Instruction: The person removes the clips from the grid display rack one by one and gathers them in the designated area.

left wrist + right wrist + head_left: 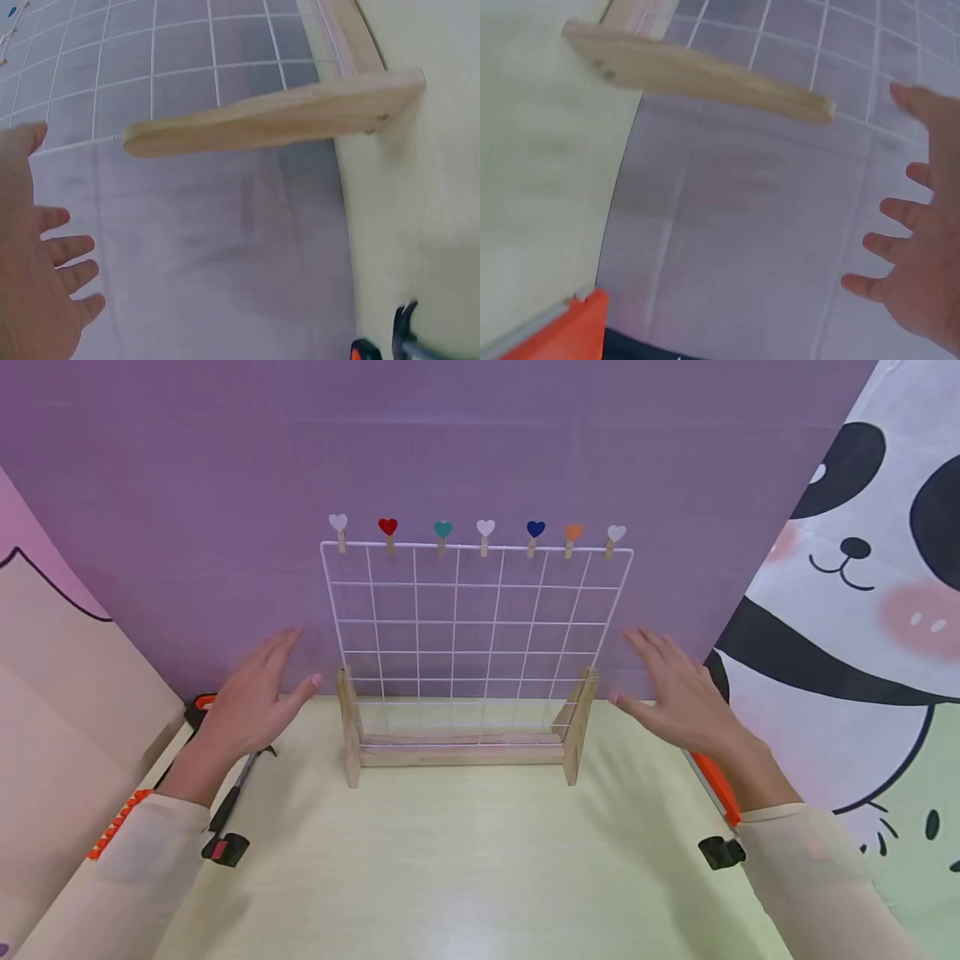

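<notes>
A white wire grid panel (474,623) stands upright in a wooden stand (461,754) on the table. Several small clothespins with heart tops, one of them a red heart clothespin (387,527), are clipped along its top wire. My left hand (251,706) is held in the air beside the grid's left edge, fingers extended and thumb apart. On the opposite side my right hand (681,706) hovers likewise, its palm toward the panel. Neither hand touches the grid. The wrist views show the wooden upright (262,120) near the left hand and the other upright (697,73) near the right.
A hammer (232,797) with a black handle lies at the left, partly behind the left forearm. Next to it is a black and orange object (201,706). An orange-handled tool (716,787) is partly hidden under the right forearm. A purple backdrop (480,443) rises behind the table (450,860).
</notes>
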Demonstrator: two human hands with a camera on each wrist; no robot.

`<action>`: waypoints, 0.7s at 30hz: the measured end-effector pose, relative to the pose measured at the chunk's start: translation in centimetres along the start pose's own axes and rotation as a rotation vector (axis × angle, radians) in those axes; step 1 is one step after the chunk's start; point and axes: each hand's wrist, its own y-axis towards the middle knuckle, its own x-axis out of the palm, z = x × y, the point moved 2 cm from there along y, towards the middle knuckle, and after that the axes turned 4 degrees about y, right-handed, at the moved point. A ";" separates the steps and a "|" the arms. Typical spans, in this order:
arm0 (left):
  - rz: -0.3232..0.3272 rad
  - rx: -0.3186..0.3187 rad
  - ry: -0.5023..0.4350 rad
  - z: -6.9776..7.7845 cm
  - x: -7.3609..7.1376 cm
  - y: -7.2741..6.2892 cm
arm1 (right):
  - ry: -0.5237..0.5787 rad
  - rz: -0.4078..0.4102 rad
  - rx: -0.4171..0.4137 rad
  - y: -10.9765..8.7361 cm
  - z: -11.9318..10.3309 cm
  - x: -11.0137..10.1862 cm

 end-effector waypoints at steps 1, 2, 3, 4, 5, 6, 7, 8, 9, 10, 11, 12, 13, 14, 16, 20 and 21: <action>0.012 -0.006 -0.031 -0.1 0.1 0.1 | 0.020 0.041 -0.025 0.1 -0.2 0.0; 0.027 -0.012 -0.065 -0.1 0.3 0.2 | 0.045 0.087 -0.053 0.2 -0.4 0.0; 0.044 -0.015 -0.095 -0.1 0.4 0.3 | 0.071 0.135 -0.084 0.3 -0.6 0.0; 0.061 -0.012 -0.126 -0.1 0.6 0.3 | 0.104 0.187 -0.120 0.5 -0.9 0.0; 0.078 -0.008 -0.154 -0.1 0.8 0.4 | 0.139 0.239 -0.153 0.6 -1.2 0.0; 0.092 -0.004 -0.187 -0.1 1.1 0.5 | 0.169 0.290 -0.182 0.8 -1.5 0.1; 0.109 0.005 -0.215 -0.1 1.4 0.6 | 0.195 0.342 -0.214 1.0 -1.8 0.1; 0.120 0.010 -0.243 -0.1 1.7 0.7 | 0.224 0.387 -0.242 1.2 -2.2 0.2; 0.124 0.010 -0.274 -0.1 2.0 0.8 | 0.252 0.424 -0.264 1.4 -2.6 0.2; 0.127 0.009 -0.304 -0.2 2.4 0.9 | 0.277 0.454 -0.281 1.6 -3.0 0.2; 0.129 0.004 -0.331 -0.2 2.8 1.0 | 0.301 0.477 -0.290 1.7 -3.4 0.2; 0.127 -0.003 -0.357 -0.2 3.1 1.0 | 0.322 0.490 -0.299 2.0 -3.9 0.3; 0.127 -0.011 -0.378 -0.2 3.5 1.1 | 0.348 0.494 -0.306 2.2 -4.4 0.3; 0.125 -0.020 -0.403 -0.2 3.8 1.1 | 0.376 0.495 -0.315 2.4 -5.0 0.2; 0.129 -0.031 -0.447 -0.2 4.5 1.3 | 0.431 0.483 -0.328 3.0 -6.2 0.1; 0.124 -0.055 -0.539 -0.1 5.9 1.9 | 0.568 0.415 -0.340 4.2 -8.9 -0.5; 0.123 -0.063 -0.566 0.0 6.3 2.1 | 0.603 0.394 -0.335 4.5 -9.5 -0.6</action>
